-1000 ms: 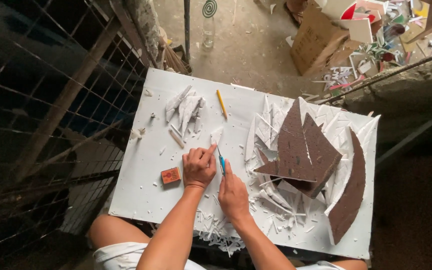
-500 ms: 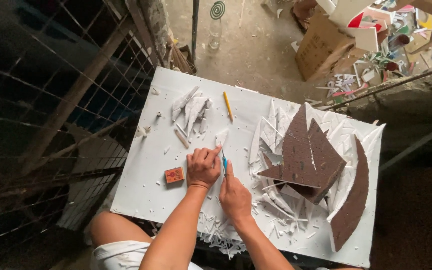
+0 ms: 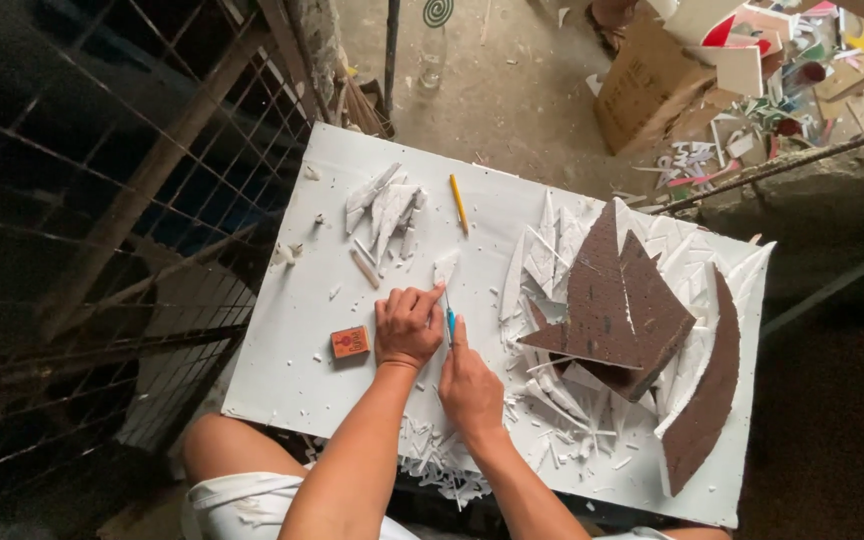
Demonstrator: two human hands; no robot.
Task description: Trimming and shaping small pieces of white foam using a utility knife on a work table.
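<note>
Viewed from above: white board [image 3: 292,360] serving as work surface, littered with white foam offcuts. Left hand [image 3: 407,325] pressed palm-down on the board, fingers curled together over a small white piece; the piece itself mostly hidden beneath the hand, shape not determinable. Right hand [image 3: 469,385] just beside and below the left, touching or nearly touching it, fingers closed around a blue-handled craft knife [image 3: 450,322], blade end pointing away from the body and lying along the right edge of the left hand's fingers. Blade tip contact with the piece not clearly visible. Small orange rectangular box [image 3: 350,342] flat on the board just left of the left hand, apart from it. Yellow pencil [image 3: 459,203] farther up the board, well apart from both hands. Cluster of white foam shards [image 3: 384,208] left of the pencil, near the far edge. Brown triangular panels [image 3: 612,295] overlapping one another right of the hands, resting on white slivers. Long curved brown piece [image 3: 707,390] at the right side of the board, beside the triangles. Loose heap of narrow white trimmings [image 3: 442,465] at the near edge, below the right hand. Cardboard box [image 3: 642,85] on the concrete floor beyond the board. Wire mesh fencing [image 3: 102,230] along the left.
</note>
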